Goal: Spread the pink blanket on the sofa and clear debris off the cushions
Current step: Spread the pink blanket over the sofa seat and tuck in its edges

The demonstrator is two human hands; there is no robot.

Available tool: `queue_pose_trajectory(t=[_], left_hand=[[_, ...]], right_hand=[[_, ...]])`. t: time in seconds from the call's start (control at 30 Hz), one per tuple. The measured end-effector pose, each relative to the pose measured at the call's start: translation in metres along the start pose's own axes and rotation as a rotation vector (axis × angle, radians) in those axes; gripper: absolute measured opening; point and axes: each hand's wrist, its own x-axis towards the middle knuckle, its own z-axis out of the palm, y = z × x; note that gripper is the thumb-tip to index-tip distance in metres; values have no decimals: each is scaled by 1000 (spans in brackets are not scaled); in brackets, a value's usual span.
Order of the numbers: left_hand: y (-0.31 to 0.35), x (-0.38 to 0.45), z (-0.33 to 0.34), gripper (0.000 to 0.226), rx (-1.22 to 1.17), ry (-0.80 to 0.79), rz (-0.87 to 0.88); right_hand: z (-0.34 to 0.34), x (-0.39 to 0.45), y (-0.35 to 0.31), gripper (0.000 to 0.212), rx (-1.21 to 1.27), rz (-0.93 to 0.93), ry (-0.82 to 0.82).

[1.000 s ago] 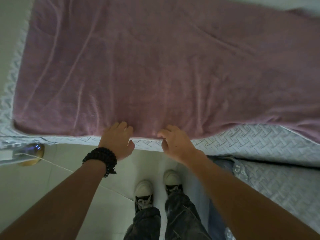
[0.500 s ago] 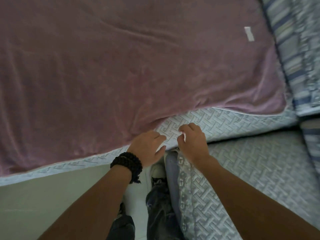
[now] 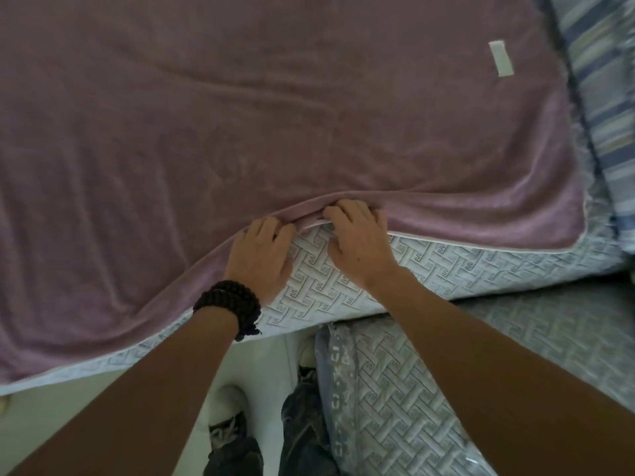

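Observation:
The pink blanket [image 3: 275, 115] lies spread over the sofa seat, whose pale quilted cover [image 3: 446, 266] shows along the front. The blanket's front edge curves inward at the middle, where both hands meet it. My left hand [image 3: 261, 255], with a dark bead bracelet on the wrist, has its fingertips on the edge. My right hand [image 3: 357, 242] sits just right of it, fingers curled into the fold of the edge. A small white label [image 3: 501, 58] lies on the blanket at the upper right.
A striped blue cushion [image 3: 601, 80] stands at the right end. A lower quilted grey seat section [image 3: 395, 407] juts out at the lower right beside my legs and shoes [image 3: 226, 413]. Pale floor [image 3: 68, 400] lies at the lower left.
The view has shifted right along the sofa. Both hands moved from the quilted cover up onto the blanket's front edge, which now bunches into a fold around the fingers.

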Motion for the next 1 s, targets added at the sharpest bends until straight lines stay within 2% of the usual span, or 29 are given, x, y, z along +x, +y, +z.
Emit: queue_pose_trajectory(t=[0.1, 0.17, 0.33, 0.43, 0.53, 0.63, 0.7, 0.9, 1.0], left_hand=[[1, 6, 1, 21, 10, 15, -11], [3, 8, 2, 18, 24, 32, -43], [6, 3, 0, 37, 57, 8, -45], [6, -8, -1, 27, -22, 24, -75], [14, -36, 6, 10, -93, -38, -5], [25, -69, 25, 14, -102, -151, 76], [28, -80, 38, 20, -115, -214, 49], [26, -83, 43, 21, -108, -225, 54], [36, -78, 33, 18, -105, -231, 68]], right_hand=[[7, 3, 4, 17, 4, -15, 43], [12, 3, 6, 13, -8, 3, 60], [11, 3, 10, 17, 58, 66, 72], [8, -14, 12, 25, 0, 64, 46], [6, -51, 18, 32, -105, 30, -65], [9, -86, 23, 38, -218, 25, -228], [15, -99, 23, 41, -228, 51, -275], [22, -99, 20, 39, -207, 88, -235], [17, -107, 24, 32, -77, 77, -157]])
